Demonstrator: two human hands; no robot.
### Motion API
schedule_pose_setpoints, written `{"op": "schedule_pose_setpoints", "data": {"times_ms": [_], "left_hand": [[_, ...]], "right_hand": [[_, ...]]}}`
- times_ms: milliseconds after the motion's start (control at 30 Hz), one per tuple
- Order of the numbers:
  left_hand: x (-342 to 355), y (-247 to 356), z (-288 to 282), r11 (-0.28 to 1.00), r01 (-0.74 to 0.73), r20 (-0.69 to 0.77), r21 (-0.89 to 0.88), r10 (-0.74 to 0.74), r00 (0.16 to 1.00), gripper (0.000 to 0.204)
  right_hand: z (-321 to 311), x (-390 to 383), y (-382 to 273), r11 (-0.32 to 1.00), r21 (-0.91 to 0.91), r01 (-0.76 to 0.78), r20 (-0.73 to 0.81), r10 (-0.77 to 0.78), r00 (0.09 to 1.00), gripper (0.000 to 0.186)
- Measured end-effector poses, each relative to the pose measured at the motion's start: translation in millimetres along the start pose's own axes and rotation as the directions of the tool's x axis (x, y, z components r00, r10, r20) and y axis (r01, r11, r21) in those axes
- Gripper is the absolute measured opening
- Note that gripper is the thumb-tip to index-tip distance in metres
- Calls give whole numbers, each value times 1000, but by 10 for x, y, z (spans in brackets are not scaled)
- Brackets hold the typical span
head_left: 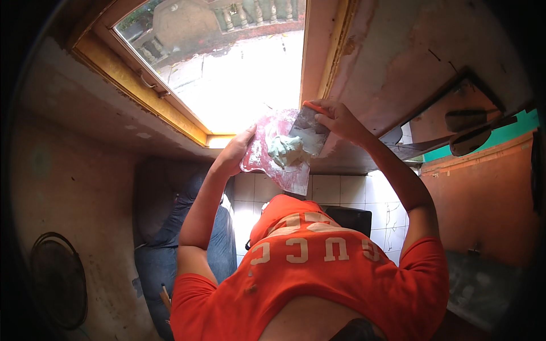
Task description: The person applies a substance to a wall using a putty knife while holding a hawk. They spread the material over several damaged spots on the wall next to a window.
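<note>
My left hand (239,149) grips the left edge of a pink, white-smeared board (263,142) held up before the window. A lump of pale greenish-white paste (284,150) sits on the board. My right hand (329,116) is closed on a wide scraper with an orange handle and a grey blade (307,126); the blade overlaps the board's upper right, beside the paste, with some paste smeared on it.
A bright window (233,74) in a yellow-edged frame is ahead, with patchy walls (375,57) around it. A dark grey sofa (159,210) is at left, a round dark object (57,278) beyond it. Below are white floor tiles (347,190). Dark framed items (466,119) are at right.
</note>
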State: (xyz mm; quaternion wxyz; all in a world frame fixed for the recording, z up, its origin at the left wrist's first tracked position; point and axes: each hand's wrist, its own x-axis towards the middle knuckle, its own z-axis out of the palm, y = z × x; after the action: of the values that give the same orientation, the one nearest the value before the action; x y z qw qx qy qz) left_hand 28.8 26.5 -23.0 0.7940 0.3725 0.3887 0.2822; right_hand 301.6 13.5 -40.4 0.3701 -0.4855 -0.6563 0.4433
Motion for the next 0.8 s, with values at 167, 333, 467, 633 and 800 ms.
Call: {"op": "schedule_pose_setpoints", "data": {"times_ms": [167, 333, 467, 633, 800], "left_hand": [[142, -186, -174, 997, -10, 39, -74, 13, 999, 42], [102, -271, -153, 991, -124, -7, -57, 124, 992, 41], [17, -304, -96, 972, -207, -22, -107, 206, 978, 43], [-24, -260, -129, 996, -47, 53, -70, 51, 997, 49], [-35, -230, -34, 977, -127, 238, -170, 166, 957, 52]], "right_hand": [[106, 35, -4, 969, 20, -247, 102, 244, 964, 40], [101, -26, 67, 926, 149, -348, 120, 332, 935, 40], [35, -76, 85, 906, 277, -320, 96, 305, 948, 39], [-84, -59, 148, 844, 468, -261, 63, 263, 963, 37], [-254, 42, 192, 933, 350, -80, -79, 115, 990, 47]]}}
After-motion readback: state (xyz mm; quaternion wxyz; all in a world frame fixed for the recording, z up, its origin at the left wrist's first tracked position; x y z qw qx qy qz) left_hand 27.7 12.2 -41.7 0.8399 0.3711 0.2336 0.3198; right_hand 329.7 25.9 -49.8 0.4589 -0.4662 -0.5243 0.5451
